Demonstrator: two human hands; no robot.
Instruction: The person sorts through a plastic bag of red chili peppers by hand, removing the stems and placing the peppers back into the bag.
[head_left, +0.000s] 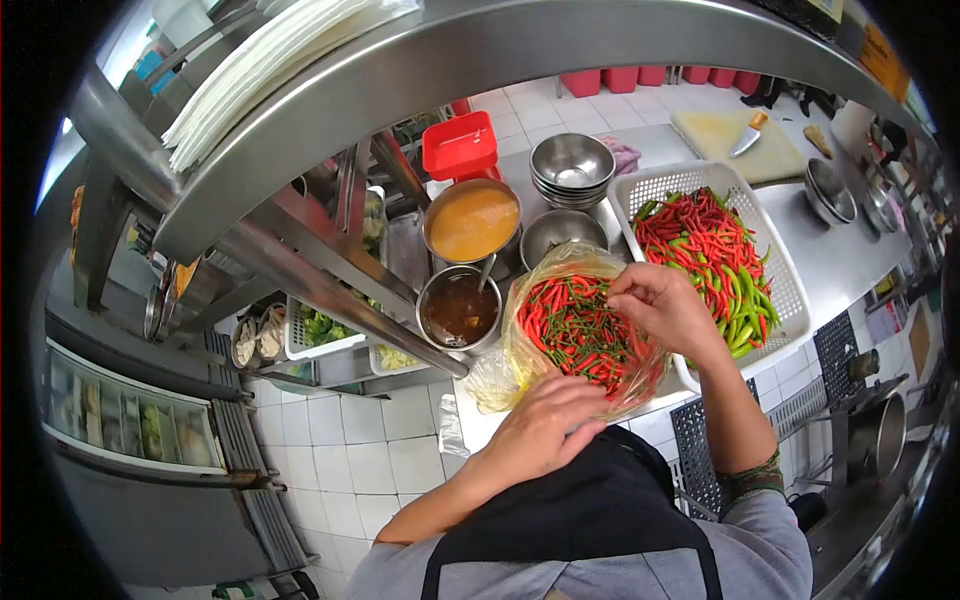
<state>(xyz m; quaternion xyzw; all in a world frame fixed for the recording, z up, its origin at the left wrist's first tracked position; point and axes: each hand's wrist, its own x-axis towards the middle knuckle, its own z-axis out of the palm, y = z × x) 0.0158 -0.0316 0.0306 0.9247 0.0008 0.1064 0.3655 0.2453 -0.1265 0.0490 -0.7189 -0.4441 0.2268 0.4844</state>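
A clear yellowish plastic bag (pixel 520 345) stands open in front of me, full of small red chilies (pixel 575 335) with green stems. My right hand (pixel 660 308) is over the bag's right side, fingertips pinched together just above the chilies; anything between them is too small to make out. At the near edge of the bag lies my left hand (pixel 552 424), its fingers stretched out across the plastic and chilies. To the right of the bag, a white perforated basket (pixel 790 290) holds red and green chilies (pixel 715 260), partly behind my right hand.
Left of the bag stand a pot of orange liquid (pixel 472 224) and a pot of dark sauce (pixel 458 310) with a spoon. Stacked metal bowls (pixel 572 162) are behind. A knife (pixel 748 135) rests on a cutting board (pixel 700 135). A steel shelf (pixel 480 60) crosses overhead.
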